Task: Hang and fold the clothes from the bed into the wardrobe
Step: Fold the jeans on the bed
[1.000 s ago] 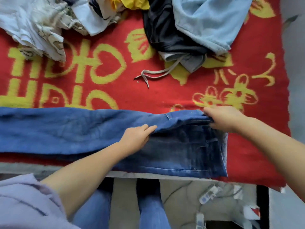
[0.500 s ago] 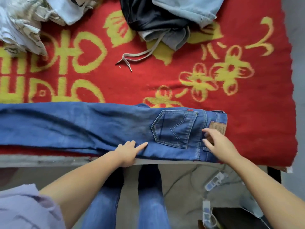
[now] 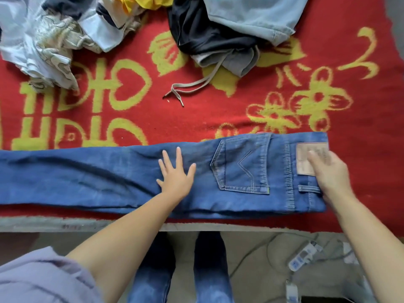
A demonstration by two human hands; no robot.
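Note:
A pair of blue jeans (image 3: 87,178) lies folded lengthwise along the near edge of the bed, waistband to the right, back pocket and leather patch facing up. My left hand (image 3: 175,176) rests flat on the thigh part with fingers spread. Over the waistband, my right hand (image 3: 330,173) lies flat, partly covering the leather patch. Both hands press on the denim and grip nothing.
A red blanket with yellow patterns (image 3: 196,114) covers the bed. At the far left is a heap of pale patterned clothes (image 3: 48,44); at the far middle lie a black garment (image 3: 201,33), grey drawstring shorts (image 3: 231,60) and light blue jeans (image 3: 258,16). A power strip (image 3: 303,256) lies on the floor.
The jeans were folded over toward me, so the back pocket faces up. Both hands then moved from the near edge onto the denim, my left hand spreading flat.

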